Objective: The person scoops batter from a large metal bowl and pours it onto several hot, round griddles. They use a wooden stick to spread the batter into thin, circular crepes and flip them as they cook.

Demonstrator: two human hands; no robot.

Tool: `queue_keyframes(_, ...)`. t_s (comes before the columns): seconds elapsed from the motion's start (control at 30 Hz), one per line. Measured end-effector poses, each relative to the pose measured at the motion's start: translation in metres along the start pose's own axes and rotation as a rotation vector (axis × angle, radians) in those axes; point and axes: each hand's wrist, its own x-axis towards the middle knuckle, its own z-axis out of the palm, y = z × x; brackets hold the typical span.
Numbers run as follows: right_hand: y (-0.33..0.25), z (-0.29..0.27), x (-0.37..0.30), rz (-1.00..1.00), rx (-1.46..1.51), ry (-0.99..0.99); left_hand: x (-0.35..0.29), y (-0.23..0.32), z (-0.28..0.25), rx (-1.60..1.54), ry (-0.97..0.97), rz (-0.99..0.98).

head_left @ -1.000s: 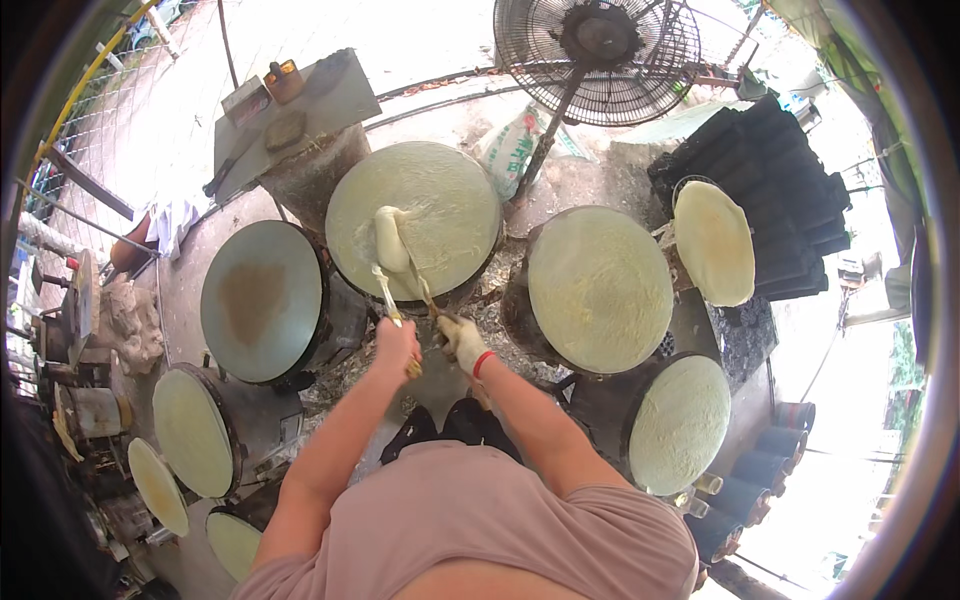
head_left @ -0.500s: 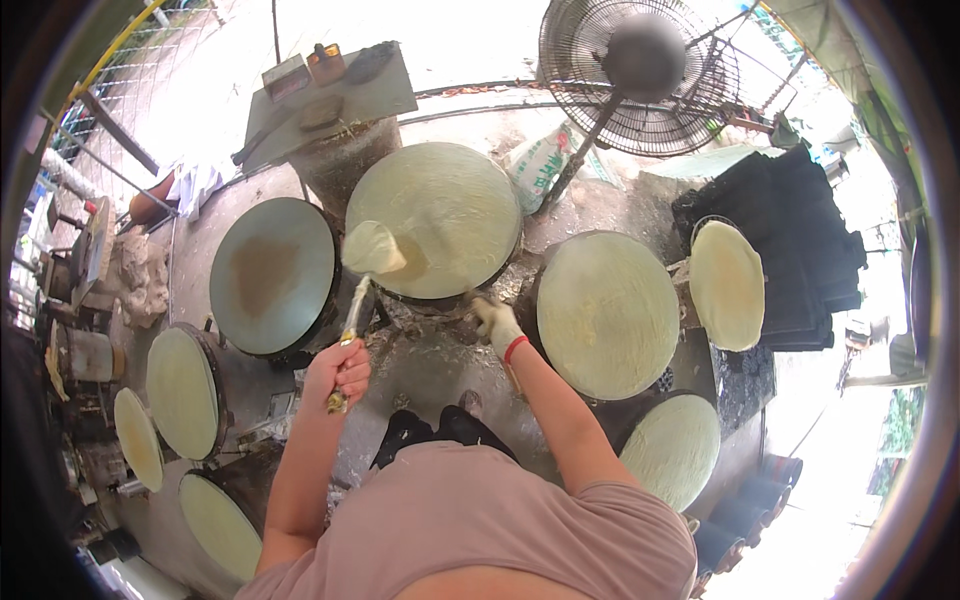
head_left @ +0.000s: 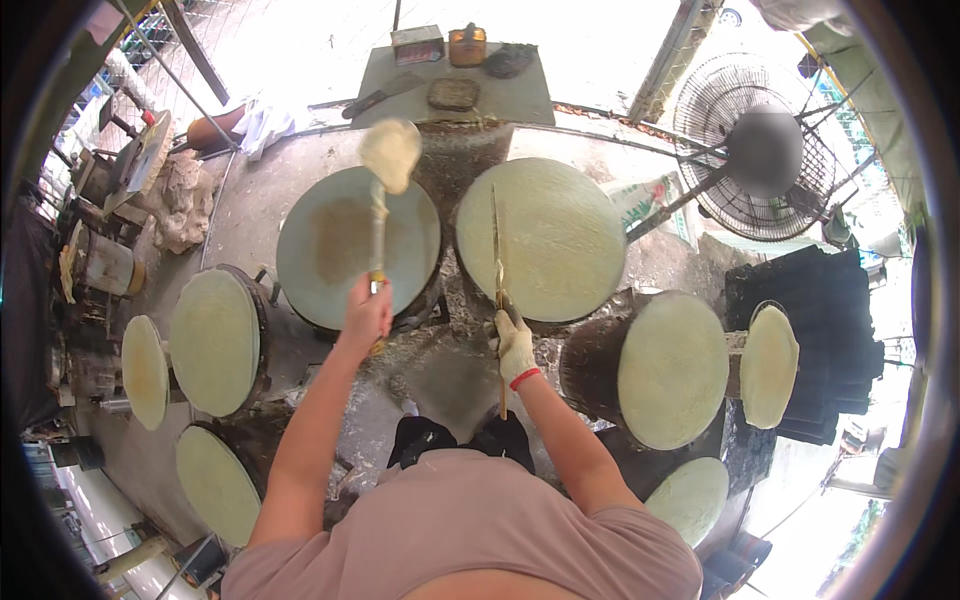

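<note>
Wrapped round a handle, my left hand (head_left: 368, 312) is closed. The handle's far end carries a pale lump of dough (head_left: 392, 155), slightly smeared, over the far side of a grey griddle (head_left: 300, 255) with a brown patch in its middle. My right hand (head_left: 515, 348), in a whitish work glove with a red cuff, grips a long thin scraper (head_left: 496, 225) seen nearly edge-on. That blade reaches over a round griddle covered by a pale yellow-green sheet of batter (head_left: 565, 235); I cannot tell whether it touches the sheet. Part of the handle sticks out below the glove.
More batter-covered rounds stand at the right (head_left: 672, 370) and left (head_left: 213, 342). A pancake (head_left: 768, 365) lies beside black stacked slabs (head_left: 810, 330). A caged fan (head_left: 750, 150) stands far right. A small table (head_left: 525, 95) beyond the griddles holds a cleaver (head_left: 385, 93) and containers.
My view has turned rightward-to-left, shifting the scene right. The dough lump has gone from the batter-covered griddle to above the bare one. My right hand's scraper now points forward over the batter.
</note>
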Motion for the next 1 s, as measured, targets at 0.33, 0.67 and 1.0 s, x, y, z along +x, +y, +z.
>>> queue_keyframes(0.33,0.091,0.121,0.028,-0.273,-0.880,0.281,0.099,-0.093,-0.123,0.998,0.084,0.138)
queue_keyframes(0.67,0.044,0.202,0.013,-0.271,-1.417,0.378,0.129,-0.046,-0.210,1.152,0.034,0.226)
queue_keyframes(1.0,0.091,0.211,0.052,-0.411,-0.859,0.368,0.135,-0.037,-0.219,1.212,0.049,0.214)
